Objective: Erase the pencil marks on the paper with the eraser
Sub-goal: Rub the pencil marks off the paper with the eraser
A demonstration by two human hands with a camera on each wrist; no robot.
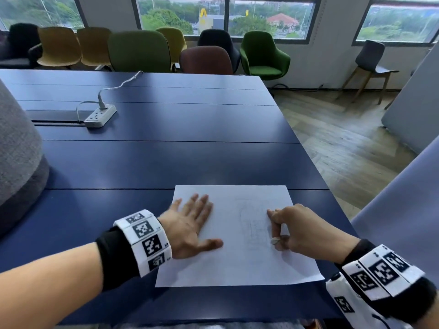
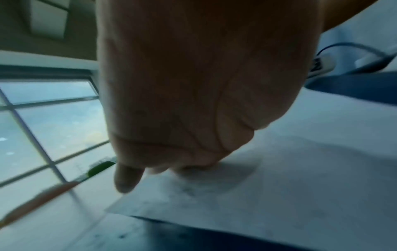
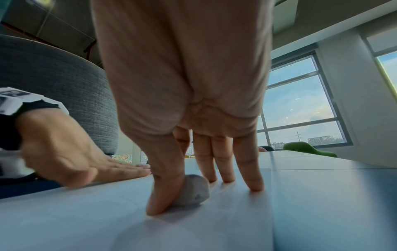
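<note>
On the dark blue, smooth tabletop (image 1: 166,162), at approx 6 o'clock near the front edge, lies a white rectangular sheet of paper (image 1: 237,264), flat and matte, with faint grey pencil marks (image 1: 253,224) in a curved outline w/ some hatching near its middle. At 3 o'clock on the sheet the right hand (image 1: 294,229) pinches a small, rounded, off-white eraser (image 1: 275,241) between thumb and forefinger; in the right wrist view the eraser (image 3: 194,191) is a lumpy grey-white blob w/ dark smudges, its underside touching the paper, the thumb pressed on its near side and the other three fingers (image 3: 247,163) straight down w/ tips on the sheet. At 9 o'clock on the sheet the left hand (image 1: 190,224) lies flat, palm down, fingers spread wide and straight, thumb out toward the eraser hand, holding nothing; the left wrist view is blurred and shows only the left hand's palm (image 2: 182,84) over a paper corner (image 2: 193,203). Both wrists wear black cuffs w/ white bands of square black-and-white coded tags (image 1: 147,238). At approx 11 o'clock on the table sits a white plastic power strip (image 1: 99,116) w/ a white cord plugged in. Beyond the far edge, 12 o'clock, stands a row of moulded shell chairs (image 1: 140,51), green, mustard, dark red and black, under wide windows. A grey woven fabric shape (image 1: 19,148) rises at 9 o'clock, and wood-plank flooring (image 1: 344,143) shows at 2 o'clock.
</note>
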